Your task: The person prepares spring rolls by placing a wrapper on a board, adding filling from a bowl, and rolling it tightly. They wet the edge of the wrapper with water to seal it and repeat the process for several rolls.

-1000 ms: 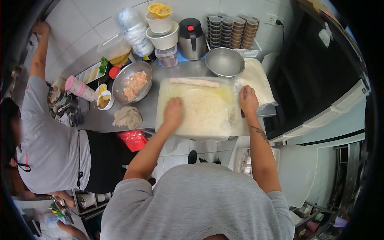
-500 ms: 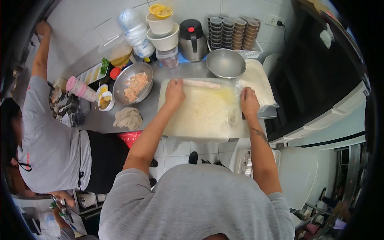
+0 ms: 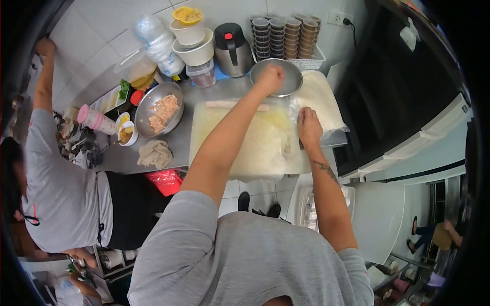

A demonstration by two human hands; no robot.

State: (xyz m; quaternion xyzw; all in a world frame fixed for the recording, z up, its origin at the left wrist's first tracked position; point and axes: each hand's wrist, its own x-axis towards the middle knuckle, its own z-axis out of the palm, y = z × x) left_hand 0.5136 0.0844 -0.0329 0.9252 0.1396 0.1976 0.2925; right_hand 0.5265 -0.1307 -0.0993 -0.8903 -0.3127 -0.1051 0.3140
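My left hand is closed over the metal bowl at the back of the counter; whatever its fingers may hold is hidden. My right hand rests at the right edge of the cutting board, beside a plastic-wrapped pale stack. What lies under its fingers cannot be made out. Pale thin sheets cover much of the board. A long pale pink roll lies along the board's back edge, partly behind my left forearm.
Left of the board are a bowl of chopped orange filling, a crumpled cloth and sauce cups. Behind stand a thermos, stacked tubs and lidded cups. A co-worker stands at the left.
My left hand has moved from the roll's left end, up and right to the metal bowl. My right hand remains beside the board's right edge. The camera view has shifted slightly.
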